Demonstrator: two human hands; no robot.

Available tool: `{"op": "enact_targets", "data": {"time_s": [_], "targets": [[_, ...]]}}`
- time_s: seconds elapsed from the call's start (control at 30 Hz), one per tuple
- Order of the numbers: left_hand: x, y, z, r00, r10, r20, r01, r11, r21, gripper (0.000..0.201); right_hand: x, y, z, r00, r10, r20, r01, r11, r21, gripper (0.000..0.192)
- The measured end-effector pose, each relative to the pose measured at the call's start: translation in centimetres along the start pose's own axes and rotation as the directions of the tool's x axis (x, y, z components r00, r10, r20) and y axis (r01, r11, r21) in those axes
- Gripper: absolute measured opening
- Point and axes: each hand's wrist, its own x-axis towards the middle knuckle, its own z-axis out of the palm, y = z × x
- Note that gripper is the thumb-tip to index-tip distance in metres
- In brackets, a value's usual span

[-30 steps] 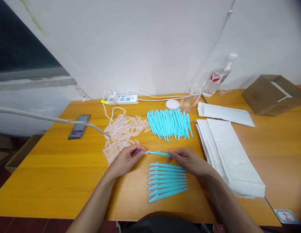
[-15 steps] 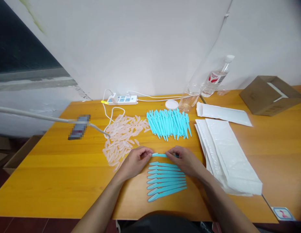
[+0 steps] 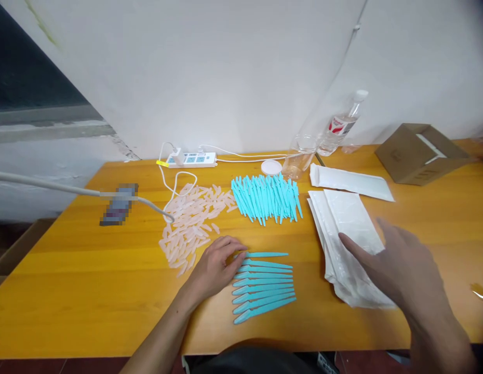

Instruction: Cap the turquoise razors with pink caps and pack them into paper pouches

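Observation:
My left hand [image 3: 218, 265] pinches the blade end of a turquoise eyebrow razor [image 3: 268, 254], which lies at the top of a row. Below it, several more turquoise razors [image 3: 267, 287] lie side by side, handles pointing right. My right hand [image 3: 408, 272] is empty, its fingers apart, over the right side of a stack of white padded mailers [image 3: 345, 213]. Beyond the row is a heap of turquoise razors [image 3: 265, 200]. To its left spreads a pile of pale, translucent blade caps [image 3: 190, 215].
Along the wall are a white power strip [image 3: 197, 160] with cables, a round white lid [image 3: 271, 167], a clear plastic container [image 3: 298, 158] and a water bottle [image 3: 337, 130]. A cardboard box [image 3: 413, 156] stands at right. A blurred phone [image 3: 119, 205] lies at left beneath a cable.
My right hand has let go of the top razor and moved right, over the mailers. That razor now rests nearer the row, with my left hand still at its blade end.

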Motion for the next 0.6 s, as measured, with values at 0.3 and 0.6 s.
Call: {"op": "enact_targets", "data": {"time_s": [0.3,0.6], "targets": [[0.8,3.2,1.3,0.997,0.053,0.048,-0.047,0.993,-0.106,0.019,2.2,3.6,1.5,0.948,0.291,0.130,-0.318,0.845,0.430,0.078],[1.1,4.9,2.7,0.980,0.127,0.153,-0.119,0.991,-0.059,0.024,3.0,3.6,1.1,0.916,0.237,0.324,-0.329,0.906,0.268,0.046]]}}
